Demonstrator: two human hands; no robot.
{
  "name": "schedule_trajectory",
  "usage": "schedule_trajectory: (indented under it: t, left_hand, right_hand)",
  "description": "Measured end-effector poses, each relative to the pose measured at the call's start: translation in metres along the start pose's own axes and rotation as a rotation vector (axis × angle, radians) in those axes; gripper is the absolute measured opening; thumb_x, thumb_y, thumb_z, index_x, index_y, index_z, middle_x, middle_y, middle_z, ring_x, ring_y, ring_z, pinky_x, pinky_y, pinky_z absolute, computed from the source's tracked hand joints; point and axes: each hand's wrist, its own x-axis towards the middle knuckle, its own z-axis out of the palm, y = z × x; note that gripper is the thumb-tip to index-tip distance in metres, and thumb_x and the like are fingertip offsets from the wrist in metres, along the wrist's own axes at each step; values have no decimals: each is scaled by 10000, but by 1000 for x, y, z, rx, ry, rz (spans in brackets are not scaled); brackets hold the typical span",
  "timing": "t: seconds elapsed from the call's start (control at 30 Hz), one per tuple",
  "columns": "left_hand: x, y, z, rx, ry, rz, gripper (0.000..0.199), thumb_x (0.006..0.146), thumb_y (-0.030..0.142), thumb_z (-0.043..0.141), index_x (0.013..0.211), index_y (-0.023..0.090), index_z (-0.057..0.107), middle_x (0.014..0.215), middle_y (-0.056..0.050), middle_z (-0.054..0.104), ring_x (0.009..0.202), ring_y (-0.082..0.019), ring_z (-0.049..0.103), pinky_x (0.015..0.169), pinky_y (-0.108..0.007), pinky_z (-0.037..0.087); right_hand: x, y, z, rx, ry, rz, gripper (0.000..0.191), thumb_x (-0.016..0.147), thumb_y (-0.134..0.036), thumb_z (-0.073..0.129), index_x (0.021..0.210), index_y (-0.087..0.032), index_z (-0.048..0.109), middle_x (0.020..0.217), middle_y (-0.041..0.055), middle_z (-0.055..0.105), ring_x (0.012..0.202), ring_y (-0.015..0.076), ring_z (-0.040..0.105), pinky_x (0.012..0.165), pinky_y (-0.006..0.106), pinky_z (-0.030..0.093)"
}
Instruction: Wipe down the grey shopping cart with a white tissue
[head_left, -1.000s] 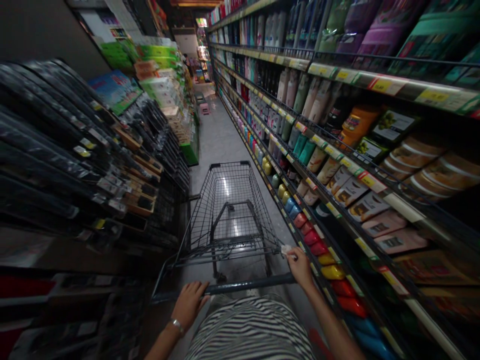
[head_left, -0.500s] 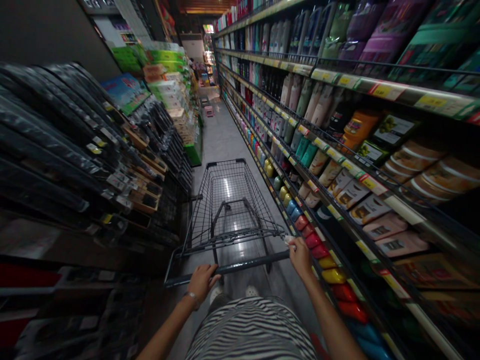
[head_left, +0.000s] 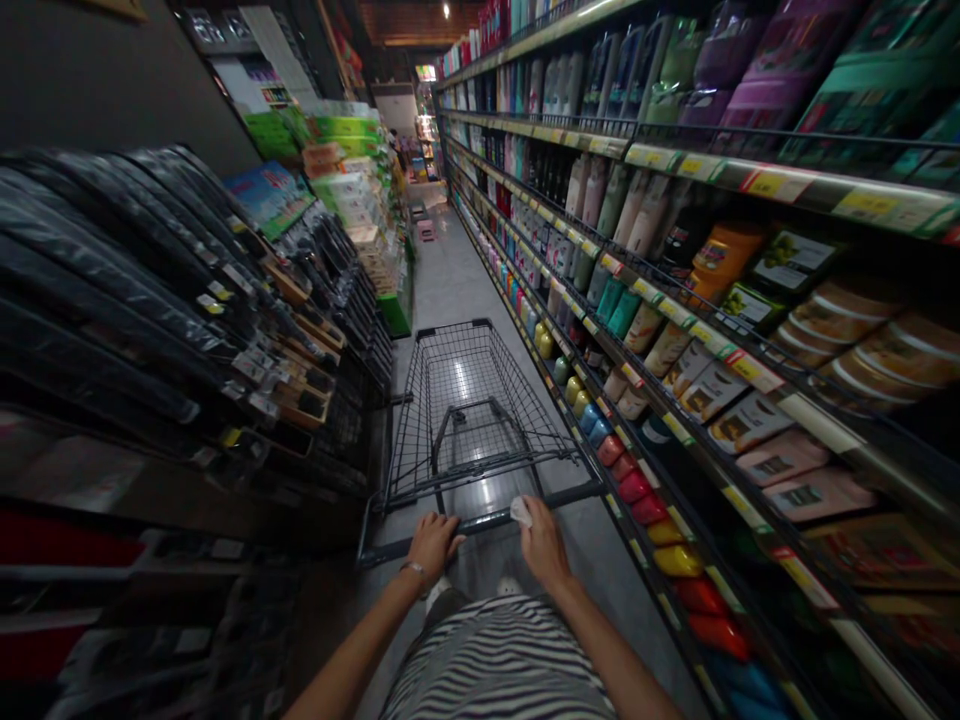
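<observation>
A wire shopping cart (head_left: 480, 430) stands in front of me, its basket holding nothing that I can see. My left hand (head_left: 433, 545) is closed over the left part of the cart's dark handle (head_left: 487, 522), with a bracelet at the wrist. Close to the handle's middle, my right hand (head_left: 544, 545) is closed with a small crumpled white tissue (head_left: 520, 511) between thumb and fingers. Whether this hand also touches the handle, I cannot tell.
Shelves of bottles and tubs (head_left: 705, 380) line the right side, close to the cart. Dark wrapped goods (head_left: 97, 290) hang on the left. Beyond them stand stacked green and white packs (head_left: 345, 160). A pink stool (head_left: 426, 231) is farther down the aisle floor (head_left: 450, 270).
My right hand has moved left along the handle, from its right end towards the middle, with the white tissue. My left hand stays on the handle. The view has shifted slightly.
</observation>
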Motion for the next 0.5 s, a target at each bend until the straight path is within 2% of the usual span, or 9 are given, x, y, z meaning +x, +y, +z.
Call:
schedule_trajectory:
  t: [0.1, 0.27, 0.37, 0.5]
  left_hand:
    - [7, 12, 2, -15, 1, -6, 316, 937, 376, 386, 1106, 200, 587, 1014, -91, 615, 1042, -260, 487, 925, -386, 377]
    - [12, 20, 8, -64, 17, 20, 336, 913, 265, 411, 1218, 199, 536, 1095, -83, 610, 1062, -223, 504, 932, -341, 396]
    - [4, 10, 11, -84, 52, 19, 396, 887, 212, 424, 1277, 209, 496, 1126, -77, 604, 1073, -212, 514, 941, -338, 404]
    - [-13, -17, 12, -87, 111, -7, 365, 879, 200, 420, 1224, 193, 537, 1091, -93, 624, 1053, -231, 535, 947, -395, 419]
  right_hand:
    - [-3, -3, 8, 25, -50, -36, 431, 778, -63, 430, 1129, -198, 641, 1010, 79, 656, 968, 192, 614, 873, 301, 495]
    - [8, 27, -13, 14, -22, 15, 386, 792, -64, 415, 1014, -201, 699, 928, 73, 641, 918, 184, 617, 849, 284, 495]
    - [18, 52, -30, -9, 45, 81, 359, 831, -124, 410, 1029, -174, 704, 929, 91, 634, 925, 195, 614, 849, 297, 490]
    - [39, 83, -53, -55, 145, 186, 356, 850, -212, 429, 1070, -145, 701, 915, 103, 636, 889, 217, 609, 821, 320, 481]
